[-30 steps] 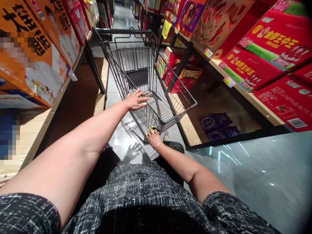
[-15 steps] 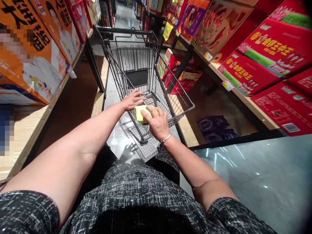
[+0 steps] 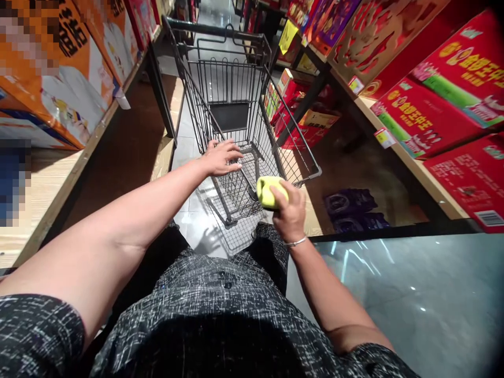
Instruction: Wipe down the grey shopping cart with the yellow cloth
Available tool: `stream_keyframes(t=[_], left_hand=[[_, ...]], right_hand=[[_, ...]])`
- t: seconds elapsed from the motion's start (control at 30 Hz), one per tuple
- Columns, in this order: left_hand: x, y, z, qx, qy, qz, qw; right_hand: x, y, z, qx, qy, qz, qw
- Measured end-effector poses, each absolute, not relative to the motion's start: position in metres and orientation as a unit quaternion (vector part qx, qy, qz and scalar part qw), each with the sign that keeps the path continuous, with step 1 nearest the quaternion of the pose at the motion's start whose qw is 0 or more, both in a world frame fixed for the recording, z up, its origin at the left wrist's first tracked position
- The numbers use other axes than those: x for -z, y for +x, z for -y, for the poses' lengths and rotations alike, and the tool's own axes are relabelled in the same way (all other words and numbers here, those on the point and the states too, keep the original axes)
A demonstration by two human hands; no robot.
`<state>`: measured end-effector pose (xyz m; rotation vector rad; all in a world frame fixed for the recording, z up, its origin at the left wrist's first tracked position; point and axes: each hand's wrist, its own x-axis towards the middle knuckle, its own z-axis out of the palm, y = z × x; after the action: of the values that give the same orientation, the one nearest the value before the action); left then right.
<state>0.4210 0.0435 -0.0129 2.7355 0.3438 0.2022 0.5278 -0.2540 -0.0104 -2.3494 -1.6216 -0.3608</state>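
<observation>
My right hand [image 3: 290, 210] grips a folded yellow cloth [image 3: 271, 192], fingers and thumb wrapped round its right side. It holds the cloth by the near edge of a black wire shopping cart [image 3: 228, 116]; whether cloth and wire touch I cannot tell. Over the cart's near left rim, my left hand [image 3: 222, 157] is stretched out palm down, fingers apart and nothing in them. Part of the rim is hidden beneath that hand. The cart basket shows bare wire mesh, and its push bar [image 3: 212, 27] is at the far end.
Shelves flank the cart closely. Orange cartons [image 3: 74, 100] sit on the left shelf, red gift boxes [image 3: 429, 118] on the right. Purple packs [image 3: 350, 205] lie on the low right shelf, near a black shelf edge. Grey tiled floor [image 3: 394, 294] extends at the right.
My right hand has moved right with the cloth, away from my left hand. My left hand stays over the cart's rim, its fingers now more plainly spread. The view has shifted slightly.
</observation>
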Motion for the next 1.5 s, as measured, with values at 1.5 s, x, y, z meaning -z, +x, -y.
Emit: stream_keyframes(t=[1.5], left_hand=[[0.056, 0.357, -0.082, -0.127, 0.945, -0.182, 0.242]], right_hand=[[0.015, 0.594, 0.235, 0.099, -0.856, 0.499, 0.089]])
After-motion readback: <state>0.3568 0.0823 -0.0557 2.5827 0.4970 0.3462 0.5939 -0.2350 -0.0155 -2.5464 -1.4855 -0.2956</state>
